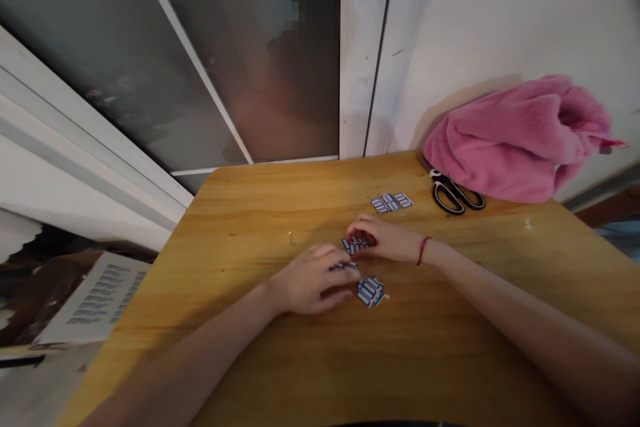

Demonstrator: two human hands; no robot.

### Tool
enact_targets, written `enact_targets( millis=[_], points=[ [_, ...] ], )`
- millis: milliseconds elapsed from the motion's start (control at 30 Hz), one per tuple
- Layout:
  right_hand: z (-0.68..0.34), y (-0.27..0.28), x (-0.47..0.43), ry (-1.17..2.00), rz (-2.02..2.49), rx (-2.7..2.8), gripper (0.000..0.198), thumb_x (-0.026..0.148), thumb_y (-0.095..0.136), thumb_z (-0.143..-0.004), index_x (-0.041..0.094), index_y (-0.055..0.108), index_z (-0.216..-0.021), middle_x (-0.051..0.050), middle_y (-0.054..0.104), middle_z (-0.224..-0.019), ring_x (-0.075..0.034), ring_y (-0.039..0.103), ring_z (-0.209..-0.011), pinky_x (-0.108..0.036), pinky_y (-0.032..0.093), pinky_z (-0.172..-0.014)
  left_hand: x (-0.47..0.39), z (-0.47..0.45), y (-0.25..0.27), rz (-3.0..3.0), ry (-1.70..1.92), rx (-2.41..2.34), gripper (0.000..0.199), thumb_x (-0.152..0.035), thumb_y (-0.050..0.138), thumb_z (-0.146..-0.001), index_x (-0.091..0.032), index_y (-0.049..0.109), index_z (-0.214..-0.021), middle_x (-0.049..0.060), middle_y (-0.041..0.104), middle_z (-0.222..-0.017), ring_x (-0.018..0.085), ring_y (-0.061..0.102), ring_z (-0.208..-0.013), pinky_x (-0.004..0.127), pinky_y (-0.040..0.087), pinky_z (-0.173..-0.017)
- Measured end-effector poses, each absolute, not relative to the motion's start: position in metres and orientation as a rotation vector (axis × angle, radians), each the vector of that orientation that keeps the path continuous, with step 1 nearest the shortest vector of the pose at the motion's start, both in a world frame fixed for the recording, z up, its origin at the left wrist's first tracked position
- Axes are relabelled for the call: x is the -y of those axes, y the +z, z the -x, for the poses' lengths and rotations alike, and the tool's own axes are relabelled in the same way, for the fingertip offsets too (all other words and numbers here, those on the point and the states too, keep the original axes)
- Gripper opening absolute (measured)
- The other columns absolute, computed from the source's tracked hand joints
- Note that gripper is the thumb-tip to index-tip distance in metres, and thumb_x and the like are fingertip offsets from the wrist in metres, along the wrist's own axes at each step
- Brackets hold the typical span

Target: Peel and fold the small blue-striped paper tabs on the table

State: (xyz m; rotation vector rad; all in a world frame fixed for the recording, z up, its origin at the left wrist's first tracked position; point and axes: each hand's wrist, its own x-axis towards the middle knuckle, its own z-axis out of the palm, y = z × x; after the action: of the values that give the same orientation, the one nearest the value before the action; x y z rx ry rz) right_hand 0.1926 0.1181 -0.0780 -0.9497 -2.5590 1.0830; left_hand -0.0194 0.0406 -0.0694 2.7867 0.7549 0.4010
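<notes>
Small blue-and-white printed paper pieces lie in clusters on the wooden table. My right hand [386,239], with a red cord round its wrist, curls its thumb and fingers around the edges of one cluster of paper pieces [356,246]. My left hand [313,280] reaches in from the left, its thumb and fingers apart. Its fingers partly cover other paper pieces [344,267], so I cannot make out any contact. Just right of the left thumb rests an overlapping pile of paper pieces [370,291]. Farther back is another group of paper pieces [391,203].
Black-handled scissors [457,195] lie at the back right, their blades hidden beside a pink plush cloth [520,137]. The wooden table [425,360] meets a glass-panelled door [280,80] and a white wall. An open cardboard box [95,300] sits beyond the left edge.
</notes>
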Motion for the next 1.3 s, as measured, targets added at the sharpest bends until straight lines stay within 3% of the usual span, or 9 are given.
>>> enact_targets(
  millis=[67,167,267,500,700,1000,1300],
  points=[
    [-0.194,-0.078,-0.119,1.076,0.959,2.531,0.039,0.042,0.065,-0.072,0.02,0.054,-0.102,0.0,0.042,-0.083,-0.011,0.041,-0.067,-0.025,0.039,-0.065,-0.03,0.011,-0.069,-2.844,0.368,-0.575,0.037,-0.038,0.045,-0.085,-0.028,0.05,-0.121,0.005,0.054,-0.119,0.021,0.045,-0.109,0.036,0.032,-0.097],
    [-0.198,-0.079,-0.123,1.068,0.973,2.516,0.05,0.04,0.068,-0.069,0.019,0.049,-0.111,0.002,0.039,-0.078,-0.01,0.039,-0.061,-0.025,0.04,-0.064,-0.023,0.002,-0.071,-2.884,0.307,-0.451,0.045,-0.044,0.042,-0.085,-0.022,0.048,-0.124,0.004,0.05,-0.13,0.023,0.04,-0.119,0.035,0.025,-0.103],
    [-0.198,-0.081,-0.124,1.037,1.019,2.499,0.046,0.036,0.068,-0.07,0.019,0.05,-0.109,0.002,0.038,-0.081,-0.009,0.04,-0.061,-0.026,0.041,-0.065,-0.028,0.003,-0.073,-2.903,0.288,-0.484,0.043,-0.041,0.039,-0.088,-0.02,0.047,-0.125,0.005,0.051,-0.129,0.021,0.042,-0.118,0.037,0.022,-0.104],
    [-0.192,-0.08,-0.121,1.007,1.048,2.479,0.026,0.032,0.066,-0.073,0.02,0.06,-0.095,0.0,0.037,-0.085,-0.009,0.042,-0.063,-0.026,0.041,-0.065,-0.045,0.019,-0.077,-2.909,0.492,-0.761,0.023,-0.023,0.04,-0.088,-0.019,0.061,-0.097,0.002,0.068,-0.099,0.017,0.056,-0.097,0.034,0.035,-0.088],
    [-0.191,-0.081,-0.121,0.99,1.064,2.466,0.022,0.034,0.067,-0.072,0.018,0.063,-0.086,-0.001,0.04,-0.083,-0.011,0.043,-0.068,-0.026,0.04,-0.065,-0.051,0.026,-0.079,-2.858,0.585,-1.013,0.025,-0.023,0.041,-0.088,-0.017,0.062,-0.077,0.004,0.066,-0.078,0.017,0.057,-0.085,0.032,0.04,-0.079],
    [-0.186,-0.081,-0.117,0.962,1.054,2.433,0.017,0.029,0.067,-0.071,0.017,0.059,-0.08,0.0,0.046,-0.079,-0.011,0.043,-0.065,-0.024,0.036,-0.06,-0.055,0.025,-0.079,-2.71,0.585,-1.174,0.027,-0.025,0.038,-0.089,-0.017,0.061,-0.078,0.005,0.061,-0.08,0.017,0.051,-0.081,0.031,0.042,-0.074],
    [-0.186,-0.085,-0.12,1.32,1.09,2.244,0.022,0.031,0.067,-0.068,0.016,0.053,-0.077,0.005,0.049,-0.063,-0.008,0.039,-0.055,-0.021,0.03,-0.051,-0.055,0.024,-0.077,-2.629,0.6,-1.194,0.022,-0.024,0.038,-0.089,-0.017,0.058,-0.086,0.004,0.059,-0.083,0.017,0.05,-0.083,0.031,0.042,-0.076]
  ],
)
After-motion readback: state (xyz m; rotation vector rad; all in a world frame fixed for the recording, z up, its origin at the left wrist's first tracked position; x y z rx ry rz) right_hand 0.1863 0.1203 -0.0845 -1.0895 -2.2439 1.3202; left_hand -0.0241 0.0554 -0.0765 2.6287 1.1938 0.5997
